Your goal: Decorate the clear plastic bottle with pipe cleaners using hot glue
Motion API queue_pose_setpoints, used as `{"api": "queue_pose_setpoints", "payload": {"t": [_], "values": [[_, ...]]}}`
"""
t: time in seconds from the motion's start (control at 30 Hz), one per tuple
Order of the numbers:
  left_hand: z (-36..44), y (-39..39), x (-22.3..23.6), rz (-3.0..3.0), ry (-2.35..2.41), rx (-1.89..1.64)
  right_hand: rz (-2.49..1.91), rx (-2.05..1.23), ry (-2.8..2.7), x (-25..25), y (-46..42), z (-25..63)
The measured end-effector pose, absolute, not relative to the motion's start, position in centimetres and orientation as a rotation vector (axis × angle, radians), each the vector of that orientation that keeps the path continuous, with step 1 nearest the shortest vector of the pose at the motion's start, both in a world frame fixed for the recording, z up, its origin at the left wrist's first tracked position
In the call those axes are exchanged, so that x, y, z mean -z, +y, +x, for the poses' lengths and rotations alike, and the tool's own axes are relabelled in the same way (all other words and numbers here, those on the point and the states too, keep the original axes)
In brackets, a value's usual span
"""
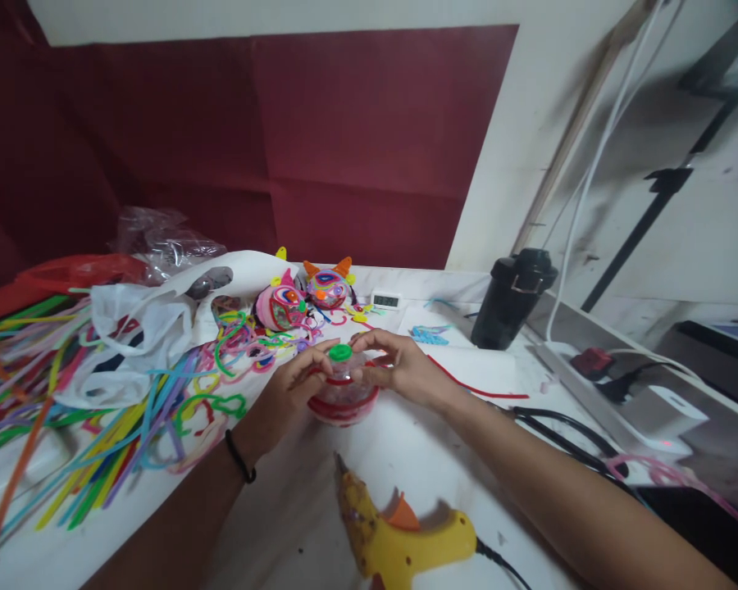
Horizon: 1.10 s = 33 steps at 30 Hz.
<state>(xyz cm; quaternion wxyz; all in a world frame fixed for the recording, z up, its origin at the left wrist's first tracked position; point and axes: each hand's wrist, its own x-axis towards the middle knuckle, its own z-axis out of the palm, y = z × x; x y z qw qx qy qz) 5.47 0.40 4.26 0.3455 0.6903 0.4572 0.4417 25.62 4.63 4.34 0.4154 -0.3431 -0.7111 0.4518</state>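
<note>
A clear plastic bottle [344, 393] with a green cap stands upright on the white table, red strands wrapped round its lower part. My left hand [289, 397] is closed at its left side, fingertips by the neck, and wears a black band at the wrist. From the right, my right hand [399, 367] curls its fingers against the bottle's shoulder. A thin red strand runs across between the fingertips. Right of my hand lies a red pipe cleaner [485, 391]. Nearer me, a yellow glue gun [406, 541] rests with its nozzle toward the bottle.
Pipe cleaners [116, 442] of many colours pile up at the left beside a white bag [132, 328]. Behind are two decorated round figures [329, 287] and a small digital clock [385, 301]. A black tumbler [513, 299], scissors [559, 430] and a power strip [615, 401] occupy the right.
</note>
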Motion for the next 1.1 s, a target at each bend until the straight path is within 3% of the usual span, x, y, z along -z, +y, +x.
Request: {"api": "queue_pose_setpoints", "payload": {"t": [1.1], "values": [[5.9,0.2,-3.6,1.545,1.133,-1.266,-0.904,-1.249,-1.709,-4.8,5.6,24.9]]}}
